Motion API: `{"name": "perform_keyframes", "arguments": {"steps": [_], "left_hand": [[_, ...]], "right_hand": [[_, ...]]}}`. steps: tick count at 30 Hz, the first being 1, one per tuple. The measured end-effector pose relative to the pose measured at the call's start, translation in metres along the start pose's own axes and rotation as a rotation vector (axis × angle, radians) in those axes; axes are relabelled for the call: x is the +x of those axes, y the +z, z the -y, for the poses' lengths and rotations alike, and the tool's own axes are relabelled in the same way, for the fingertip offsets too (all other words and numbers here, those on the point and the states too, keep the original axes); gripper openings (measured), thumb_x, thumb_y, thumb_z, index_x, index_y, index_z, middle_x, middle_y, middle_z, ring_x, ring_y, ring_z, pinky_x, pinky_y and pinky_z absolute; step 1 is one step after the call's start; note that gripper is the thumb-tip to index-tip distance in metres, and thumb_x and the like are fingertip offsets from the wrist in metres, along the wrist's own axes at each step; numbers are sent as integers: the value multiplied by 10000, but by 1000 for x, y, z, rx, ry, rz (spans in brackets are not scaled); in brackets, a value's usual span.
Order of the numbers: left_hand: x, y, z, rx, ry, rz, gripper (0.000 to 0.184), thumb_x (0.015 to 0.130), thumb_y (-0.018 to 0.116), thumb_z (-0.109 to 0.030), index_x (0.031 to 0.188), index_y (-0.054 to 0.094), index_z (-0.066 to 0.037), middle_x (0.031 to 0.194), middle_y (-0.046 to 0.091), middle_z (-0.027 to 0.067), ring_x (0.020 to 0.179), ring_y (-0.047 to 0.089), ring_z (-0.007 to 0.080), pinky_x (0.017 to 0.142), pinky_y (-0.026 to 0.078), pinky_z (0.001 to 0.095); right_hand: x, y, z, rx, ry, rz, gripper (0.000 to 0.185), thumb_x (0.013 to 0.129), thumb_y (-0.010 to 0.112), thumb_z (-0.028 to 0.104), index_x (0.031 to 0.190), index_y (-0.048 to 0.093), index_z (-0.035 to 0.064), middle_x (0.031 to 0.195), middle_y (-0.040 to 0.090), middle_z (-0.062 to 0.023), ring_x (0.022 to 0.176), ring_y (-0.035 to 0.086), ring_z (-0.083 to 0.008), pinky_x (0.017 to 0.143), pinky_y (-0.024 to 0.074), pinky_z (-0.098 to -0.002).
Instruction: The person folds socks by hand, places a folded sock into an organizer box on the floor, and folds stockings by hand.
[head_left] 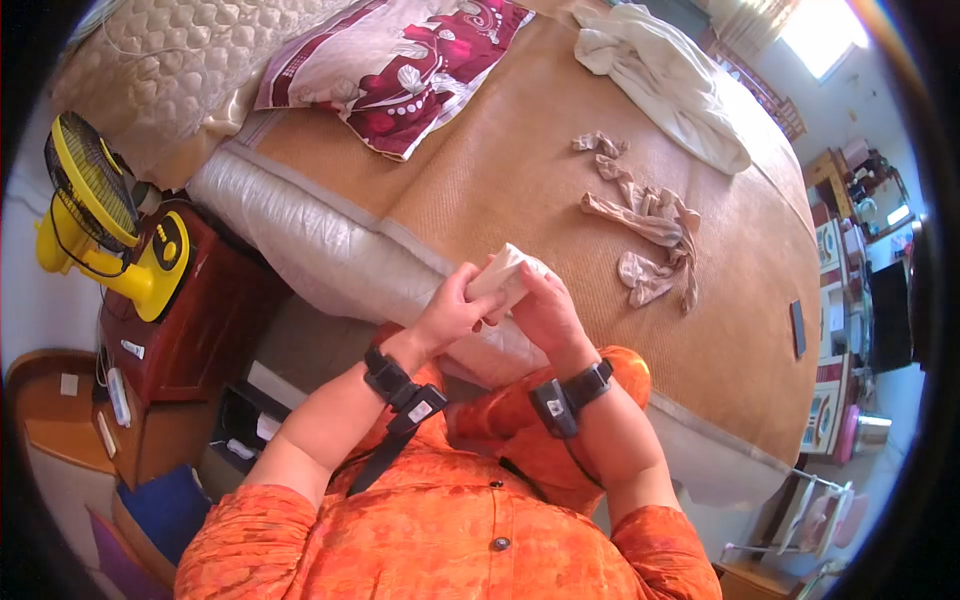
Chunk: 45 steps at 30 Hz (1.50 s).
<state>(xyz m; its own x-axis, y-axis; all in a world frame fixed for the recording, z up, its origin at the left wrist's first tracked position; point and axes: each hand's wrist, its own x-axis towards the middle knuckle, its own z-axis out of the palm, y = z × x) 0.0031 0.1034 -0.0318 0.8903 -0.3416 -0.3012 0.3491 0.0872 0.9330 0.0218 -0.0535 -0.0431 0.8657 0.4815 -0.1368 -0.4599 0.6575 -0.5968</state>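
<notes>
Gripping a small white bundle (510, 268) at the bed's (475, 175) near edge, left hand (452, 306) and right hand (552, 316) have fingers wrapped on opposite sides. Likely folded cloth, hard to tell; looks light, soft, unbreakable; best held by both sides.

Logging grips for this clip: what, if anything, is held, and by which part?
A small pale bundle, gripped at opposite sides: left hand on one, right hand on the other. Its exact kind is unclear.
</notes>
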Motion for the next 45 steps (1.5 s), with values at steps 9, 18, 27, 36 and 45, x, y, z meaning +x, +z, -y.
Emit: {"name": "perform_keyframes", "arguments": {"steps": [9,18,27,36,45], "left_hand": [[-58,-87,3,-165,17,-327,341,774,595,-186,1033,426,-42,763,561,39,581,563,106,453,440,202],[-337,-292,121,-155,-281,-1330,206,711,610,-235,795,521,-69,583,493,22,370,389,87,317,279,201],[-437,-221,298,-479,-925,-1233,231,718,593,-327,764,558,-104,575,502,18,418,397,105,361,298,245],[-385,-223,323,-946,-493,-1542,162,802,504,-211,857,523,-59,626,488,42,446,467,143,374,381,240],[-367,-212,326,140,-978,-1573,340,698,488,-79,1021,471,24,935,527,245,799,557,360,712,469,391]], "right_hand": [[27,30,-24,-151,63,-222,217,854,470,238,948,509,46,900,538,-73,820,504,-188,707,422,-306],[5,-86,31,-241,105,-211,327,881,401,187,1149,410,0,1027,521,-113,893,510,-213,809,415,-313],[12,-77,19,-456,252,-379,318,871,442,211,1133,444,33,899,530,-29,757,492,-116,659,413,-226],[11,-78,17,-627,231,-478,223,867,456,192,1040,488,55,791,514,13,646,456,-72,551,386,-186],[16,-73,14,-695,230,-534,211,858,480,207,1002,505,55,753,494,24,603,435,-53,514,362,-166]]}}
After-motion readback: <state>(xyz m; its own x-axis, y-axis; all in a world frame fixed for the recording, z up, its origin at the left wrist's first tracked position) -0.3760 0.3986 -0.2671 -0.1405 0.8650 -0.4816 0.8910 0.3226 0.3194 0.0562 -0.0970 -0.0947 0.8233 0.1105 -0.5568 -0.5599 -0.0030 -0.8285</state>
